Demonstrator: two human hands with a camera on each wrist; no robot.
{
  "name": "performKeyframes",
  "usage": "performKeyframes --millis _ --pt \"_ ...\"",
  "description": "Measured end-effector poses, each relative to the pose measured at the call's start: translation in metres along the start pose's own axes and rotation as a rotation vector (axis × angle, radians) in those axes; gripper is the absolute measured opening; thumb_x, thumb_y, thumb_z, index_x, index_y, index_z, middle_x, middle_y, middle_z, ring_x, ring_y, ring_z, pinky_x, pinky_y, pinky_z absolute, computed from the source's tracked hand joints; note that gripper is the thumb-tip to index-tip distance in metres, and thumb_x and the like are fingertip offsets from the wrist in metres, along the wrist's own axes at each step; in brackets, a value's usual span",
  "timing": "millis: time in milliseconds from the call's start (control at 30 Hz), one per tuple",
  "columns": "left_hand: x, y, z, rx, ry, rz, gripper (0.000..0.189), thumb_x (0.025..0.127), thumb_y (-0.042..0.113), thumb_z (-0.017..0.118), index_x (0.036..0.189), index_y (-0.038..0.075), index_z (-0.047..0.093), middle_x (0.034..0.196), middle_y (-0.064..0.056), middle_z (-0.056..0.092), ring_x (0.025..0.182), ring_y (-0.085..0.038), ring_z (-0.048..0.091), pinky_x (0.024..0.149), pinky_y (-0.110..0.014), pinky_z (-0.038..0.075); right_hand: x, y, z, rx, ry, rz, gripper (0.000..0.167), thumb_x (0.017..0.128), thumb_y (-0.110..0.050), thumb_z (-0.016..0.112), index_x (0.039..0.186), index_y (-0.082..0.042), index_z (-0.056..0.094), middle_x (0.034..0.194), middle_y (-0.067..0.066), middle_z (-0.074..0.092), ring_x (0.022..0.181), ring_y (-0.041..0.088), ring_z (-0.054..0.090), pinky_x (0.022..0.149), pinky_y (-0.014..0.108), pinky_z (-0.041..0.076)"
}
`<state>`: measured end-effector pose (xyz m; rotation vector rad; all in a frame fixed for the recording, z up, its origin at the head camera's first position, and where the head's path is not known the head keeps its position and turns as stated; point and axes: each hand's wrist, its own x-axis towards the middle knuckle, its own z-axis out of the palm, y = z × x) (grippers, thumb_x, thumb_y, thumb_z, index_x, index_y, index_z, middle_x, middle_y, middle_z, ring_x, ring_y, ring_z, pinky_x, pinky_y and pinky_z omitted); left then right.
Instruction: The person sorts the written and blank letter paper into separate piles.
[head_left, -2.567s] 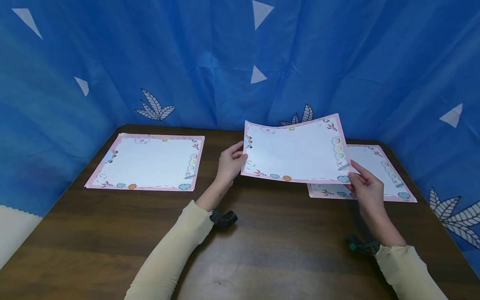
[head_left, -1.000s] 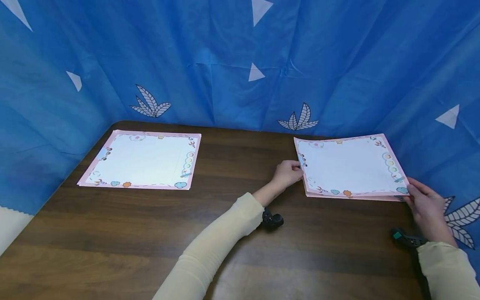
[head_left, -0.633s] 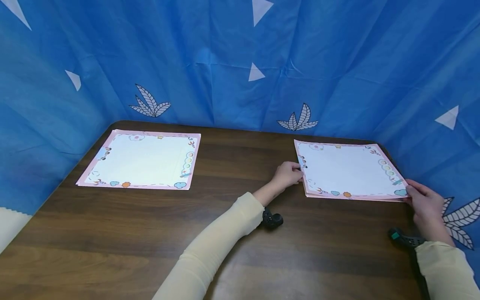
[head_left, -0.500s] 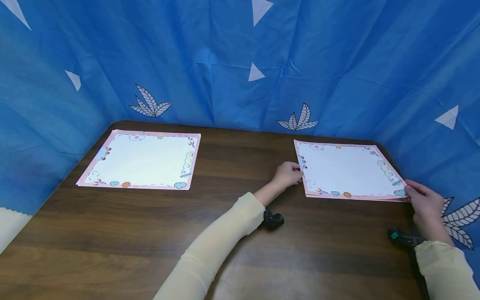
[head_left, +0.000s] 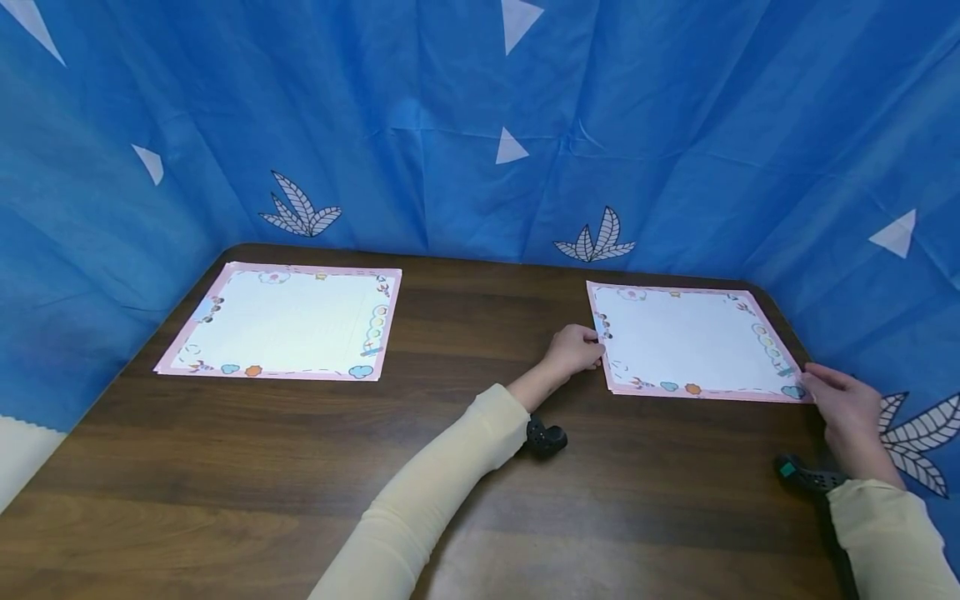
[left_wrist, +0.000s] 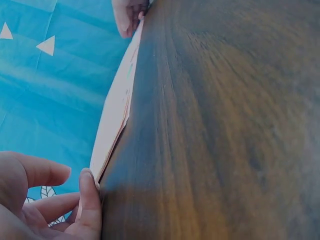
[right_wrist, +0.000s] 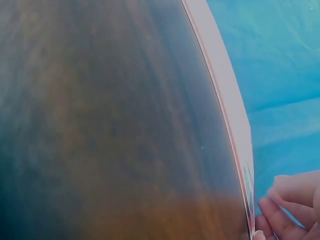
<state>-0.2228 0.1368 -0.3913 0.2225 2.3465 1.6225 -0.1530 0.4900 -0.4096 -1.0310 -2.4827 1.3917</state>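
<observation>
A sheet of paper [head_left: 686, 337] with a pink decorated border lies on a stack of like sheets at the table's right. My left hand [head_left: 573, 350] pinches the stack's left edge in the head view. In the left wrist view, the thumb [left_wrist: 89, 192] is against the paper edge and the index finger stands apart. My right hand [head_left: 847, 404] holds the near right corner with thumb and fingers. In the right wrist view, the paper edge [right_wrist: 235, 110] runs down to the fingers [right_wrist: 280, 220]; the grip itself is partly out of frame.
Another stack of matching bordered paper [head_left: 281, 321] lies at the left of the dark wooden table [head_left: 480, 500]. A blue curtain [head_left: 450, 125] with white triangles and leaf prints hangs behind and along the sides. Black devices sit on both wrists.
The sheet moved from mid-air over the middle to the right stack, carried by both hands. Its right side has come down flat, and the right hand has shifted slightly left.
</observation>
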Motion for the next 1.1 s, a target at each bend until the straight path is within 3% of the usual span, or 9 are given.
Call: performKeyframes --millis 133,400,500,633,700,800,900,1000,1100 --pt "0.001 -0.001 0.0 0.005 -0.004 0.006 0.013 0.09 0.005 0.06 0.092 -0.003 0.07 0.064 -0.004 0.058 0.055 -0.01 0.055 0.055 -0.019 0.047 0.0 0.0 0.001 -0.053 -0.014 -0.031 0.06 0.097 -0.035 0.044 0.146 -0.006 0.025 0.15 0.022 0.02 0.126 0.042 0.026 0.103 0.051 0.028" --pt "0.005 0.0 0.001 0.043 0.008 -0.032 0.023 0.09 0.008 0.061 0.11 -0.001 0.067 0.07 -0.002 0.057 0.058 -0.011 0.055 0.056 -0.02 0.048 -0.007 -0.003 0.002 -0.095 -0.043 -0.079 0.062 0.097 -0.038 0.044 0.145 -0.001 0.028 0.147 0.027 0.023 0.118 0.043 0.029 0.1 0.053 0.031" --pt "0.006 0.001 0.002 0.069 0.007 -0.037 0.021 0.09 0.009 0.061 0.108 0.0 0.068 0.069 -0.003 0.056 0.057 -0.012 0.054 0.054 -0.02 0.046 -0.007 -0.003 0.003 -0.106 -0.041 -0.095 0.062 0.097 -0.037 0.045 0.144 0.0 0.03 0.145 0.028 0.025 0.116 0.043 0.031 0.1 0.053 0.032" --pt "0.006 0.002 0.0 0.072 -0.008 -0.013 0.025 0.09 0.01 0.061 0.113 0.001 0.066 0.068 -0.005 0.056 0.057 -0.014 0.053 0.052 -0.021 0.043 -0.006 -0.004 0.002 -0.112 -0.023 -0.105 0.06 0.097 -0.035 0.045 0.144 0.0 0.029 0.145 0.029 0.025 0.116 0.044 0.032 0.1 0.053 0.032" --pt "0.006 0.001 -0.006 0.087 -0.004 0.036 0.032 0.09 0.012 0.06 0.121 0.002 0.062 0.073 -0.004 0.057 0.061 -0.014 0.053 0.054 -0.022 0.043 -0.009 -0.005 0.0 -0.121 -0.013 -0.112 0.059 0.098 -0.033 0.043 0.144 0.001 0.029 0.145 0.029 0.025 0.117 0.045 0.032 0.099 0.054 0.032" --pt "0.003 0.001 -0.028 0.171 0.017 0.18 0.043 0.092 0.014 0.059 0.132 0.003 0.052 0.09 -0.005 0.062 0.076 -0.014 0.056 0.064 -0.022 0.045 -0.018 -0.013 -0.003 -0.141 -0.013 -0.146 0.058 0.099 -0.033 0.038 0.144 0.002 0.027 0.145 0.03 0.023 0.123 0.047 0.029 0.098 0.058 0.03" --pt "-0.006 0.007 -0.067 0.343 0.051 0.362 0.051 0.094 0.022 0.056 0.14 0.005 0.043 0.119 -0.009 0.058 0.104 -0.017 0.054 0.087 -0.024 0.043 -0.033 -0.032 -0.004 -0.167 -0.038 -0.23 0.061 0.1 -0.039 0.033 0.145 0.001 0.024 0.146 0.029 0.021 0.129 0.048 0.023 0.098 0.062 0.026" --pt "-0.025 0.014 -0.112 0.493 0.053 0.502 0.058 0.096 0.032 0.051 0.146 0.01 0.032 0.142 -0.01 0.041 0.128 -0.02 0.037 0.103 -0.03 0.029 -0.052 -0.062 0.0 -0.209 -0.084 -0.383 0.065 0.099 -0.044 0.031 0.147 -0.001 0.02 0.147 0.029 0.019 0.131 0.048 0.017 0.097 0.065 0.022" --pt "-0.049 0.016 -0.151 0.591 0.028 0.569 0.063 0.096 0.043 0.046 0.149 0.016 0.025 0.15 -0.006 0.026 0.137 -0.017 0.019 0.108 -0.035 0.02 -0.076 -0.094 0.011 -0.262 -0.12 -0.602 0.061 0.101 -0.04 0.032 0.148 -0.004 0.02 0.146 0.029 0.021 0.131 0.049 0.018 0.095 0.067 0.02"
